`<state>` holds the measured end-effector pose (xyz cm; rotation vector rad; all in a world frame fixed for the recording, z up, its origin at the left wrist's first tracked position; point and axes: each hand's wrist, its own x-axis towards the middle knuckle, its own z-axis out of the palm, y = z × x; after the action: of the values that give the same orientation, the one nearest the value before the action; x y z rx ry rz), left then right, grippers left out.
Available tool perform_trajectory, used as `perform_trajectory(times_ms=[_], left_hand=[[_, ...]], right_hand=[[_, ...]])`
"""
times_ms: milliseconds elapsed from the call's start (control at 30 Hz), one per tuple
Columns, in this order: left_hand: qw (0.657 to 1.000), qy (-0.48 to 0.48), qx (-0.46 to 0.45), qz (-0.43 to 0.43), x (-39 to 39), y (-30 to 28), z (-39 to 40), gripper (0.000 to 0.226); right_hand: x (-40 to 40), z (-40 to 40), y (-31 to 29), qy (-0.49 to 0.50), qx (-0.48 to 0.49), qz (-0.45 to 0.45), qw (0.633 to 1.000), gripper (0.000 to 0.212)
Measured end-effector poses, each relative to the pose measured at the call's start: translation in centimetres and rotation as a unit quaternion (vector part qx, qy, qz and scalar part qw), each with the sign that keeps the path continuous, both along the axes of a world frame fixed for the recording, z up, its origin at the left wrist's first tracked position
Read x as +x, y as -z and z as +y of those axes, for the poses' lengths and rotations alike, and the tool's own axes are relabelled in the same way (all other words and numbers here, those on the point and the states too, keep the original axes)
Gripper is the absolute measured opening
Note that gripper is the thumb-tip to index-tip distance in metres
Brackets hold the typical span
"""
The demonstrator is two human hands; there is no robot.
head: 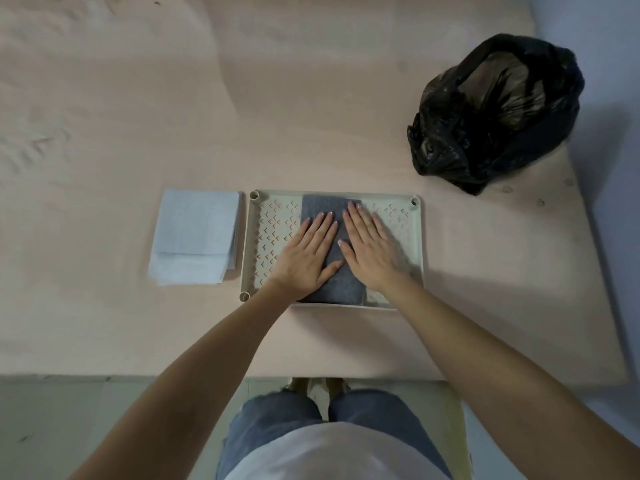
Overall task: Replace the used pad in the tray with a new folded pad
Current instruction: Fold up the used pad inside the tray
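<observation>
**Two flat hands on one grey pad**

Here, one pale green tray (417,244) lies on the pink table (138,116), near the table's front edge. Its floor is punched with small arrow-shaped slots, and three round corner posts show: far left, far right and near left. The fourth corner is hidden behind the right forearm.

One grey pad (323,209) lies in the middle of the tray, running from the far wall to the near wall, with bare slotted floor on either side of it. Both hands rest on it with fingers straight and spread, palms down, grasping nothing. The left hand (306,252) covers the pad's left edge and part of the slotted floor; the right hand (372,251) covers the pad's right edge. The two thumbs nearly meet over the pad's centre.

Just left of the tray, apart from it, sits one stack of pale blue folded sheets (195,237); the number of layers cannot be counted.

One black plastic bag (498,112) stands open at the far right of the table, well apart from the tray.

No brand, label or writing is readable anywhere.
</observation>
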<state>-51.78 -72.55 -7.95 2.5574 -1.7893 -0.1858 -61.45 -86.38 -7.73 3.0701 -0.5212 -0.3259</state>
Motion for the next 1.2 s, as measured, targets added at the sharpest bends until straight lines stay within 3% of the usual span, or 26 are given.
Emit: perform_trajectory(times_ms=[300,467,700,900,1133,1200], left_hand=[[0.999,0.002,-0.001,0.037,0.1,0.3,0.0,0.070],[0.997,-0.018,-0.067,0.021,1.5,-1.0,-0.3,0.065],[0.999,-0.018,-0.002,0.030,2.2,0.2,-1.5,0.068],[0.998,-0.032,-0.023,0.053,1.9,0.2,-1.4,0.063],[0.986,-0.149,-0.004,0.071,0.7,-0.4,-0.8,0.066],[0.991,-0.123,0.013,0.056,0.9,-0.6,0.0,0.069]], right_hand=[[0.2,0.2,0.8,0.009,0.000,0.011,1.000,0.064],[0.2,0.1,-0.6,-0.026,0.011,-0.040,0.999,0.062],[0.9,0.1,-0.1,-0.068,-0.001,-0.004,0.998,0.062],[1.0,0.7,0.1,-0.039,-0.008,0.000,0.999,0.062],[0.7,1.2,-0.2,0.030,0.014,0.020,0.999,0.064],[0.4,1.2,-0.8,0.035,0.034,0.006,0.999,0.064]])
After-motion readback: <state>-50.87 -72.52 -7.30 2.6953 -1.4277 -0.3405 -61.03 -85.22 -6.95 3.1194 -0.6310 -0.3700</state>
